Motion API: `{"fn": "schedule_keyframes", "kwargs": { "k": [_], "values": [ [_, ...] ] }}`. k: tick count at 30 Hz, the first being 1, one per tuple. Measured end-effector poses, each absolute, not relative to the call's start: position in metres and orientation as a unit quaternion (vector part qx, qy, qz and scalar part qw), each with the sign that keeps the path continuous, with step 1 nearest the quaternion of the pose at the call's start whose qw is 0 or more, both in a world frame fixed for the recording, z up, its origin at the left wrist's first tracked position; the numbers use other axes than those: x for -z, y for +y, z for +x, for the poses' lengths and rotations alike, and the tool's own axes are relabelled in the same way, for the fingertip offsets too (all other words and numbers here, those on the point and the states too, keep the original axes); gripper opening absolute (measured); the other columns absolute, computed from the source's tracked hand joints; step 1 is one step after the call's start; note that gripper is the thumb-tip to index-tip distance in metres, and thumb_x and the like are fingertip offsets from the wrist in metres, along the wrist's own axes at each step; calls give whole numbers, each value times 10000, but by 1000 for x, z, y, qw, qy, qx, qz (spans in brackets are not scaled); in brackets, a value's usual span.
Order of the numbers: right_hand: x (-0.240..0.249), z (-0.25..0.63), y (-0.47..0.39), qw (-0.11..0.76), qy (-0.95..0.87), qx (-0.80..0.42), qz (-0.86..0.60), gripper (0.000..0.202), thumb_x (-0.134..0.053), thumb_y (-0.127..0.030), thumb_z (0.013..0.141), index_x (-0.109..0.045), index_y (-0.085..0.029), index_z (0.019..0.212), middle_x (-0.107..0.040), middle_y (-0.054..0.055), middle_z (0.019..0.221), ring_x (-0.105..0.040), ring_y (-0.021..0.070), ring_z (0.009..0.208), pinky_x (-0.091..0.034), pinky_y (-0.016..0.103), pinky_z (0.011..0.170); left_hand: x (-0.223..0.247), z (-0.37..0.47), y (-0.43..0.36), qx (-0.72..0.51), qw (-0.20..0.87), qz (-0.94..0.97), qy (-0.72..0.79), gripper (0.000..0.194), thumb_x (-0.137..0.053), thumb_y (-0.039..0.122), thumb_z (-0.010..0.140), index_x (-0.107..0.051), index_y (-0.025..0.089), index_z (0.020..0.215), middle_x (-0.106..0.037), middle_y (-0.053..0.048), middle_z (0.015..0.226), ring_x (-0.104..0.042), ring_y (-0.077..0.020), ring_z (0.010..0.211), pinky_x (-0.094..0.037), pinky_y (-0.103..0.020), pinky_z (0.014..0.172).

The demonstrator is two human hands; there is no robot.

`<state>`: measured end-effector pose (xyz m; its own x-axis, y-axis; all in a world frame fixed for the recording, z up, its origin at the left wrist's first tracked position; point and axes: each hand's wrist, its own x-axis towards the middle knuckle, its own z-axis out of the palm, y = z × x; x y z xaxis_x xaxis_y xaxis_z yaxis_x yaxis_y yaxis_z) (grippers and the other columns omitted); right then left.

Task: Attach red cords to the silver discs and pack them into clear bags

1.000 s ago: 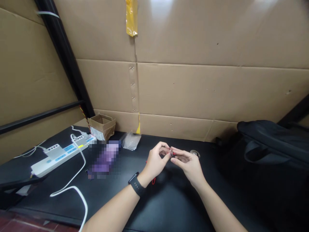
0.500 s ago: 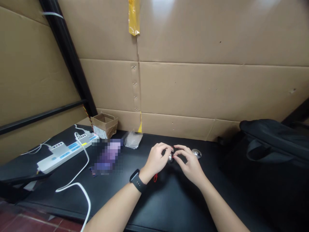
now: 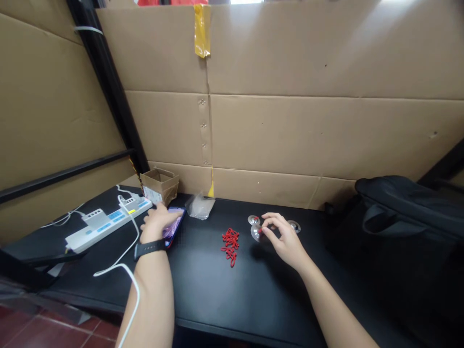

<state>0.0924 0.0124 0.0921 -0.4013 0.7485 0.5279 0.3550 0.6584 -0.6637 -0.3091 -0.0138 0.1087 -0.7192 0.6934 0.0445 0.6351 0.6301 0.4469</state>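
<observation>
My right hand pinches a small metal cymbal by the red cord at its centre, just above the black table. A second shiny cymbal with a red spot lies right behind it. Beyond my fingers, another cymbal is partly in view. Red cord loops lie in a small pile left of the cymbals. Over at the left, my left hand has its fingers spread beside and partly over a phone with a purple screen. Whether it touches the phone is hard to see.
A white power strip with plugged-in chargers and a loose white cable lies at the left. Behind the phone stand a small open cardboard box and a clear plastic bag. A black bag occupies the right side.
My left hand has left the cymbal and moved left to the phone, uncovering the red cord pile. My right hand stays in place, still holding the cymbal. The view has tilted slightly.
</observation>
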Motion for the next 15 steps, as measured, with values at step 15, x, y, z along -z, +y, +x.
{"fn": "schedule_keyframes", "kwargs": {
  "k": [15],
  "values": [
    [-90,93,12,416,-817,-199,-347,147,-545,-317,927,-651,-245,855,-603,83,1196,-537,269,1175,-409,439,1016,-105,-289,0,-230,91,288,925,896,-795,421,537,-402,262,1326,-492,-238,1375,-456,-513,1235,-430,-700,833]
  ]
}}
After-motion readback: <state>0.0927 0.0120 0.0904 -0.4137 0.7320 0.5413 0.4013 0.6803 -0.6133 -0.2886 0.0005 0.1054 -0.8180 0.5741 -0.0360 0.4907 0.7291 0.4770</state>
